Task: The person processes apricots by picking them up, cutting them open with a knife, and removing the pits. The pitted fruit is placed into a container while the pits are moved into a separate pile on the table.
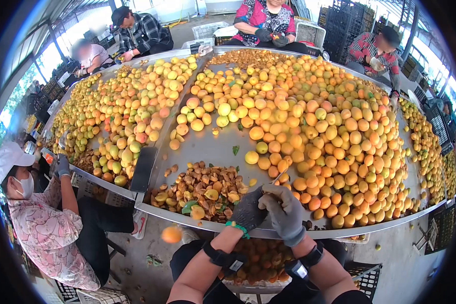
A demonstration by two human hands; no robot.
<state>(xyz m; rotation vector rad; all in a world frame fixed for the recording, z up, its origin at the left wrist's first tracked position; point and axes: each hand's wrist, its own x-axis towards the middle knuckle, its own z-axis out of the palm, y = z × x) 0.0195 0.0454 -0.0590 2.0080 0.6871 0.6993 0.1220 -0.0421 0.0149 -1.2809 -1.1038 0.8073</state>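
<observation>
Gloved left hand (248, 209) and right hand (287, 214) meet at the near rim of the curved grey steel table (207, 149), fingers curled shut, contents hidden. Small brown pit pile (202, 185) beside them; round orange apricot heap (339, 137) farther in: work judged mostly undone.

My left hand (248, 210) and right hand (287, 213) meet at the near rim of the table (207, 147).
I see both gloved, pressed together; a pit pile (202, 187) lies just left, apricots (339, 152) heaped right and far.
</observation>
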